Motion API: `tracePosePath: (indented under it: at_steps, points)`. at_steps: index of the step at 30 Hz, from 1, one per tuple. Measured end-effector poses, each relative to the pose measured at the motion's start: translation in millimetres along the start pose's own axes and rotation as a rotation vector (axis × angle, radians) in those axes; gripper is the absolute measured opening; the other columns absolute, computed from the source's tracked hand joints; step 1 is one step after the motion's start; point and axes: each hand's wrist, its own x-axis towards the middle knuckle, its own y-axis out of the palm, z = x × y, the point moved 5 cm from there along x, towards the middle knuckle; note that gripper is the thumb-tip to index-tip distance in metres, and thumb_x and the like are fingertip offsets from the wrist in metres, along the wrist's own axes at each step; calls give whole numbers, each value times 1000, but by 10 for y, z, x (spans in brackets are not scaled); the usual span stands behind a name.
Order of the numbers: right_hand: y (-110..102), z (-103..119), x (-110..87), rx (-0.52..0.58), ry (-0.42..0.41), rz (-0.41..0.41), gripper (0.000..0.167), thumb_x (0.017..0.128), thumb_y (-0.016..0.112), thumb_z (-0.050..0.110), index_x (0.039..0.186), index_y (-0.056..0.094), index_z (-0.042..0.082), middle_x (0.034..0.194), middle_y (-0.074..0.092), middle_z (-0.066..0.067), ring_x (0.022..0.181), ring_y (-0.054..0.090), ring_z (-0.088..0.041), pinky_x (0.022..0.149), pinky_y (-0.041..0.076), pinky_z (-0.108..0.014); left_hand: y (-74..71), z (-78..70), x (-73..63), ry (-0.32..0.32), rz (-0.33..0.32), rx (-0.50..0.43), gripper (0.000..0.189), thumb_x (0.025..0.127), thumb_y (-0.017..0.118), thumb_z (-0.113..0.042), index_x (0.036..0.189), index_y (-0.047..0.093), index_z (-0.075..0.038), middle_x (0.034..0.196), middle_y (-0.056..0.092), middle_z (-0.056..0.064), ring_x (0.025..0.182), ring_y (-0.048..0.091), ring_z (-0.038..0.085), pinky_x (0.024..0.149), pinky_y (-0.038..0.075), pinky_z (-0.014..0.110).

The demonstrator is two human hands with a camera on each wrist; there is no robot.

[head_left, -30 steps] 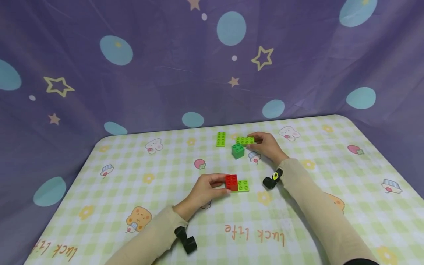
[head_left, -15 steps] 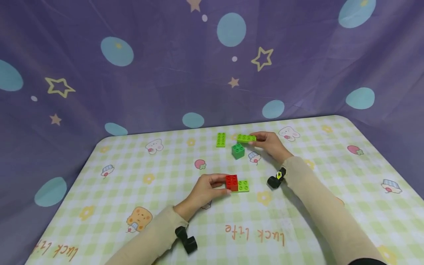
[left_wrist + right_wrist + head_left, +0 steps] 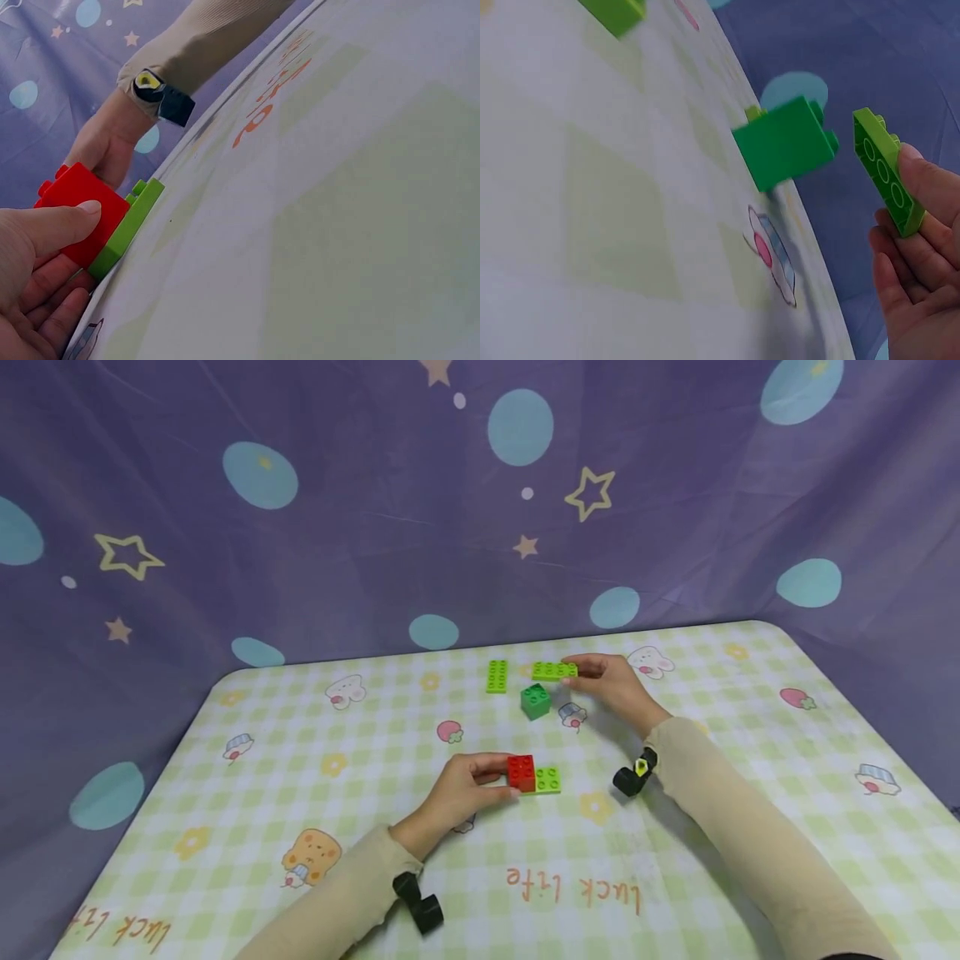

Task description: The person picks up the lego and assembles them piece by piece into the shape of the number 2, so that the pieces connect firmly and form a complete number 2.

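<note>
My left hand [image 3: 457,789] pinches a red brick [image 3: 521,773] between thumb and fingers. That brick sits on the left half of a flat light-green plate brick [image 3: 548,780], whose right studs show bare. Farther back, my right hand [image 3: 609,681] pinches the right end of another flat light-green plate brick [image 3: 553,671]. In the right wrist view this plate [image 3: 889,172] is held up off the cloth, its hollow underside with round tubes showing. A dark green brick [image 3: 536,702] stands on the table just in front of it.
A third light-green plate brick [image 3: 497,677] lies lengthwise at the back of the table, left of the dark green brick. The checked tablecloth [image 3: 375,827] runs back to a purple curtain [image 3: 337,543]. Black cameras [image 3: 418,903] are strapped on both wrists.
My right hand has lifted the light-green plate brick slightly off the table, levelling it after a brief tilt. The left hand, red brick and other pieces have stayed in place.
</note>
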Motion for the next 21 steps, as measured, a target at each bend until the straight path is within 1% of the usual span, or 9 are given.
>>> tracePosePath:
  at_steps: [4,9,10,13,14,17,20,21]
  points:
    - [71,56,-63,-7,-3,11,42,83,74,23,122,65,12,117,66,-7,106,59,-19,93,45,-32,-18,15,-9,2,2,4,43,76,78,-7,116,66,2,113,67,13,101,65,21,88,51,29]
    - [164,92,-177,9,-1,52,43,80,76,26,120,66,14,111,69,-3,97,61,-12,83,48,-25,-27,43,-7,-13,-4,-5,43,76,78,-7,116,65,1,113,67,14,101,65,21,87,51,28]
    - [180,100,-203,16,-16,65,43,81,76,26,120,66,13,110,69,-4,95,62,-12,81,48,-25,-27,39,-7,-6,-5,-3,43,76,78,-7,116,65,1,113,67,14,101,65,22,87,51,29]
    - [234,110,-283,71,-49,104,42,81,76,25,120,66,11,100,71,-11,82,64,-19,70,52,-30,-20,27,-3,-3,1,-2,43,77,78,-7,117,65,1,113,67,14,102,65,23,88,51,30]
    - [253,111,-310,86,-58,115,43,81,76,25,120,65,11,100,70,-12,81,64,-20,68,52,-32,-17,23,-2,-3,5,-4,43,77,78,-7,117,65,1,113,67,14,102,65,23,89,51,31]
    - [309,118,-388,110,-81,137,44,81,75,24,121,65,8,103,69,-13,82,64,-20,69,53,-31,-10,9,-7,-15,9,-9,43,77,77,-6,117,65,2,114,67,15,103,64,24,90,50,32]
    - [350,140,-457,108,-87,130,44,80,76,23,120,65,6,112,68,-8,91,64,-12,77,52,-24,-12,-15,-14,-22,7,-10,42,78,76,-3,117,64,4,114,66,17,103,64,26,91,50,35]
    - [364,151,-478,113,-91,132,44,80,76,22,120,65,5,113,68,-9,92,64,-12,78,51,-23,-14,-24,-16,-25,6,-7,42,78,76,-2,117,63,5,114,66,17,104,64,27,91,50,36]
